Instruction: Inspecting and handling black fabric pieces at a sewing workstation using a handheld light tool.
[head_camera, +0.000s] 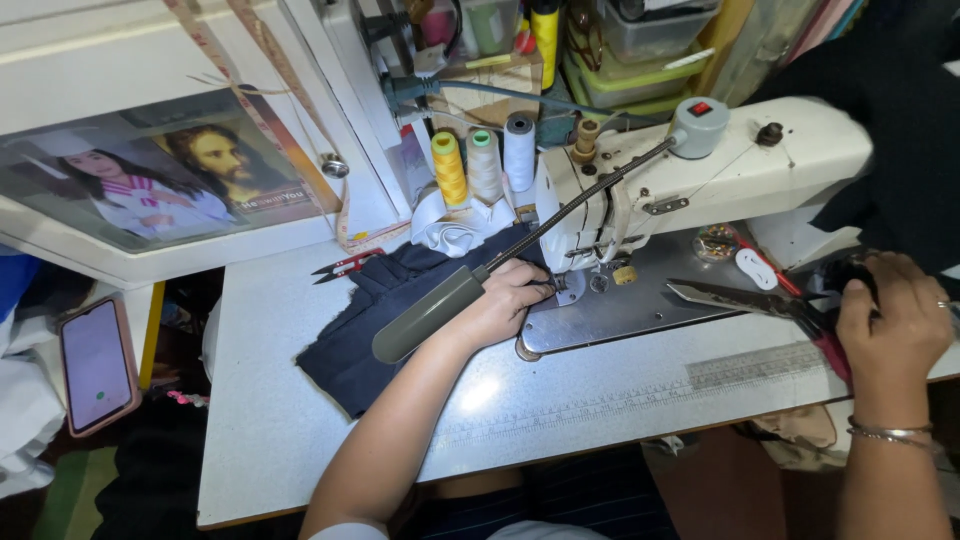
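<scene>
Dark fabric (400, 310) at frame centre is pinned flat by the left hand (505, 305) beside the sewing machine's (700, 170) presser foot, while large scissors (750, 300) are gripped by the right hand (895, 315) at right, blades resting on the tabletop (600, 400).

At the white worktop (300, 440), the left hand (505, 300) rests on dark blue cloth (375, 315) right beside the needle area of the white sewing machine (700, 170), under the grey gooseneck lamp (430, 312). The right hand (890, 320) grips large scissors (740, 298), blades lying on the metal plate. Small red thread snips (345, 265) lie behind the cloth; yellow, green and white thread cones (485, 160) stand further back.
</scene>
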